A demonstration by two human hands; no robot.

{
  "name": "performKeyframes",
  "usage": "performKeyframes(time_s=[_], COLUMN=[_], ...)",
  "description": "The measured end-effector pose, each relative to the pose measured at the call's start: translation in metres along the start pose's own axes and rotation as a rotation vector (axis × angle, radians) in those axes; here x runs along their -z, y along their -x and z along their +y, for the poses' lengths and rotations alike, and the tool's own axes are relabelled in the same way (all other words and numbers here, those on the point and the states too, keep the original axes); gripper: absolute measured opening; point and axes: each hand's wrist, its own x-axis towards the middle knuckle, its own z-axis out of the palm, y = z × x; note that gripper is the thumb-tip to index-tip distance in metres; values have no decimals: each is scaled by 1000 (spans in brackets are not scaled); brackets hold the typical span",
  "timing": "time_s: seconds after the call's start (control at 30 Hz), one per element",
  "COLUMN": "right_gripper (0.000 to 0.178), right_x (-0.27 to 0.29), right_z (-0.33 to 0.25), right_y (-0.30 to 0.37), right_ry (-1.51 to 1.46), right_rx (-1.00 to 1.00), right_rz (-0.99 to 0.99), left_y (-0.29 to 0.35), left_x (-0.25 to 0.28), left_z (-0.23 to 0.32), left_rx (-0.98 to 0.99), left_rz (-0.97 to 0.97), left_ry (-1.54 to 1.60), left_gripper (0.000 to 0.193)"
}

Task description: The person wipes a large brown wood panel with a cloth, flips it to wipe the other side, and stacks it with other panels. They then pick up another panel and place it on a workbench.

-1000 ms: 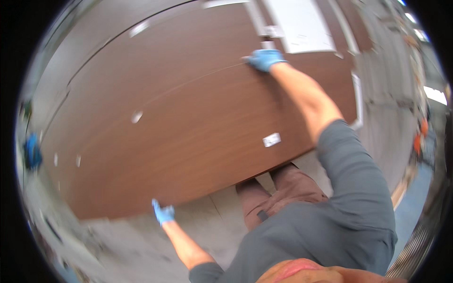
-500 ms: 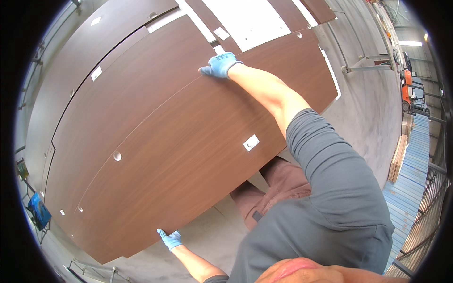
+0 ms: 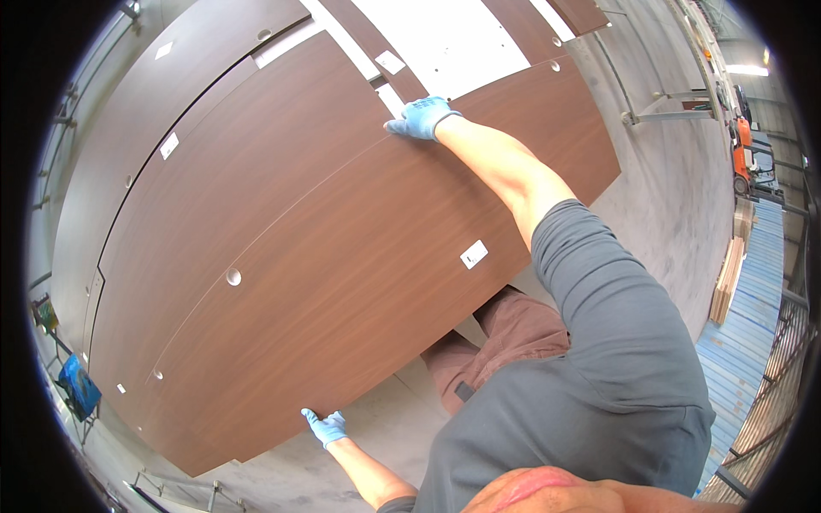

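Your gloved right hand hides the stretch of brown panel beneath it, leaving unclear whether its fingers close on anything. At the near edge, the underside of your left hand is out of sight, its grip uncertain, while the lower border cuts off your left sleeve. The panel and your shirt conceal parts of your 2 trouser legs. A white board runs past the top border. Marks on the nearest label and details of the orange forklift are too small to tell.
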Motion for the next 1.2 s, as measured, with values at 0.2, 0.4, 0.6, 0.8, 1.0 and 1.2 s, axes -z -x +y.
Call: performKeyframes(time_s=[0.2,0.4,0.6,0.8,1.0,1.2], right_gripper=[69,69,72,70,65,45], right_x=[-2,2,-9,-24,-42,4], right_z=[10,16,16,26,38,-24], right_y=[-4,-9,-19,-40,-55,-34], right_ry=[-3,10,-4,2,190,330], right_rx=[-5,6,20,69,81,359], right_rz=[-6,8,40,4,253,856], left_y=[2,-1,3,1,-13,7], left_x=[-2,-2,-14,-14,-23,-18], left_z=[-17,-24,-30,-43,-57,-57], left_rx=[-75,-67,-65,-62,-172,-299], left_rz=[-10,3,-15,-79,133,121], left_ry=[-73,-57,-86,-120,-155,-432], left_gripper=[60,57,62,58,54,31])
